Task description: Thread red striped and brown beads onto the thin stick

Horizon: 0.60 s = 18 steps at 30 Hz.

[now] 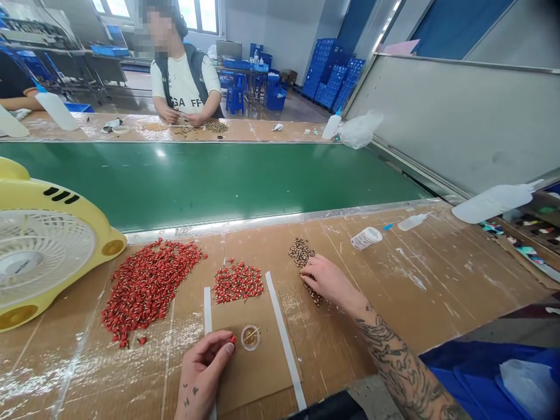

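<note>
Left hand pinches a red bead beside a small clear dish; right hand lies open on brown beads, set within reach

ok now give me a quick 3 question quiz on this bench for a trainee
1. True or false: the left hand pinches a red piece.
2. Which pile does the right hand touch?
3. Fill the gap: the clear dish stands on the ____.

Key: 1. True. 2. The brown pile. 3. Cardboard sheet.
</note>
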Available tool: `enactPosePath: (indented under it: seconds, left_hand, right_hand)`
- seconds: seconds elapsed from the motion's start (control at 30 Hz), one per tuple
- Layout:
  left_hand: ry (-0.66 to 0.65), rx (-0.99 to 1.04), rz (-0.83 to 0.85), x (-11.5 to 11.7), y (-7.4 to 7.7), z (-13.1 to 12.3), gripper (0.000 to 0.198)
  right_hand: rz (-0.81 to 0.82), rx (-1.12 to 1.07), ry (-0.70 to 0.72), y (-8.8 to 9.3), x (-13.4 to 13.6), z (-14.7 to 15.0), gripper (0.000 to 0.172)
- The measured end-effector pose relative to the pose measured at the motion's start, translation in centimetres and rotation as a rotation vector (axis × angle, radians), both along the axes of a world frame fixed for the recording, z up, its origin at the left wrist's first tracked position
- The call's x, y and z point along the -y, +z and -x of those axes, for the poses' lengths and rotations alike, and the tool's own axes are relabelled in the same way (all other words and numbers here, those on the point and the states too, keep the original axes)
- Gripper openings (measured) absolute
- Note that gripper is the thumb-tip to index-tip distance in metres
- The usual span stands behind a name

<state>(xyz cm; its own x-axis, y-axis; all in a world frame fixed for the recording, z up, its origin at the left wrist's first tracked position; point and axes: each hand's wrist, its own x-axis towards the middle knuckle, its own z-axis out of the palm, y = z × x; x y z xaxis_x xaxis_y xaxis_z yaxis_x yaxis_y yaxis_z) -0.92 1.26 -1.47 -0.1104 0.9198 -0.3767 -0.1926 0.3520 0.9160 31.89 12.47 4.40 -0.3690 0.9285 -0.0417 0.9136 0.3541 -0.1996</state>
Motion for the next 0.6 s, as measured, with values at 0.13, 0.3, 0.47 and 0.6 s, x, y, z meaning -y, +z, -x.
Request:
enactPosePath:
  seconds: [0.13,0.3,0.47,0.6]
  left_hand:
    - [-0.023,-0.03,-0.026,0.14,-0.03,0.12,0.03]
    - [-0.046,-0.041,-0.049,0.24,-0.23,0.11,0.027]
    - [-0.06,-0.052,-0.047,0.08,-0.03,0.05,0.027]
    - [-0.058,-0.069,-0.054,0.01,0.28,0.01,0.027]
  right_hand:
    - [0.032,-0.014,0.001,-0.3,-0.46,0.24,0.019]
    - [0.058,-0.058,-0.003,-0.3,-0.47,0.15,0.019]
    - [0.055,-0.121,-0.006,-0.39,-0.34,0.28,0.018]
    - [0.03,-0.222,-0.031,-0.52,-0.33,0.44,0.015]
